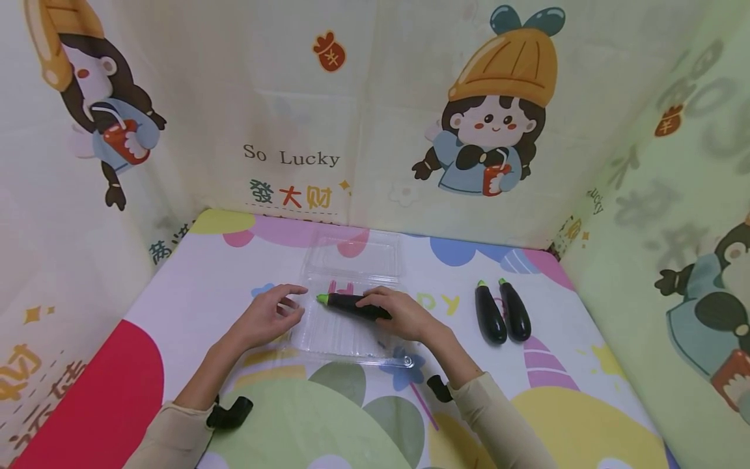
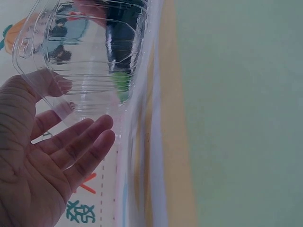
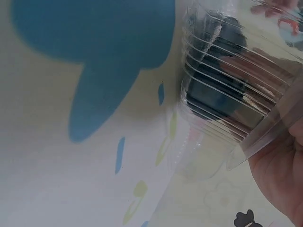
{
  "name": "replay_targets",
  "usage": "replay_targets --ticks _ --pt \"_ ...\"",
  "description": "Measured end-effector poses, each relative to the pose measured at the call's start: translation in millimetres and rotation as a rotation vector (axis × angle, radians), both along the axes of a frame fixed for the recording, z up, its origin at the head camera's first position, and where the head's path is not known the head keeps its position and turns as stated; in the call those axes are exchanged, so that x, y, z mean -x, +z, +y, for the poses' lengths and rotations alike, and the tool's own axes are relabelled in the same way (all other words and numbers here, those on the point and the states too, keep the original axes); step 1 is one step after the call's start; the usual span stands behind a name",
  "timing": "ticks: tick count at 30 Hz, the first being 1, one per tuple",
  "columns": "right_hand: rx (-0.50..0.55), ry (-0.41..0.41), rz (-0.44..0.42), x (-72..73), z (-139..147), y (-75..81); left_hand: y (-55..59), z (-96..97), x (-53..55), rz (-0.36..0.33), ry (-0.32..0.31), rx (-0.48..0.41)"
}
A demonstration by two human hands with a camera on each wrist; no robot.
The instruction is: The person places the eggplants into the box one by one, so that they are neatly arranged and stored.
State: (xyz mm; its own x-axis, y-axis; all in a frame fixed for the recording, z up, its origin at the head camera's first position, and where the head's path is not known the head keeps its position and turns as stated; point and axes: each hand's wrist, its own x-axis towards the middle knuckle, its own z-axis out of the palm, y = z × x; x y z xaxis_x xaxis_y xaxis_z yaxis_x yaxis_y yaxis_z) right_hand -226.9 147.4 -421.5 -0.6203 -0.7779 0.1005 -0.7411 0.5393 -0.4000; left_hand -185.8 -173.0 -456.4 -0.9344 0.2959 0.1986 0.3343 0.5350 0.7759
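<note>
A clear plastic clamshell box lies with its lid folded back toward the far side. Inside its base is a dark purple eggplant, lying crosswise with the green stem end to the left. My right hand reaches over the box's right side and grips the eggplant by its thick end. Through the ribbed wall in the right wrist view, the fingers show against the dark skin. At the box's left edge is my left hand, fingers relaxed and spread, holding nothing. In the left wrist view the thumb overlaps the clear rim.
Two more eggplants lie side by side to the right of the box, stems pointing away. A colourful printed cloth covers the table. Printed curtains close off the back and both sides.
</note>
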Motion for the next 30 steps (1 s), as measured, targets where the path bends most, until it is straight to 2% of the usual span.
replay_targets --ticks 16,23,30 --pt "0.003 -0.043 0.039 -1.3 0.1 -2.0 0.3 0.5 -0.9 -0.01 -0.005 -0.001" --pt "0.048 -0.053 0.075 -1.6 2.8 -0.5 0.9 -0.3 -0.9 -0.01 -0.002 0.004" --pt "0.078 -0.073 0.061 -3.5 5.8 2.3 2.2 0.1 -0.7 -0.009 -0.011 -0.001"
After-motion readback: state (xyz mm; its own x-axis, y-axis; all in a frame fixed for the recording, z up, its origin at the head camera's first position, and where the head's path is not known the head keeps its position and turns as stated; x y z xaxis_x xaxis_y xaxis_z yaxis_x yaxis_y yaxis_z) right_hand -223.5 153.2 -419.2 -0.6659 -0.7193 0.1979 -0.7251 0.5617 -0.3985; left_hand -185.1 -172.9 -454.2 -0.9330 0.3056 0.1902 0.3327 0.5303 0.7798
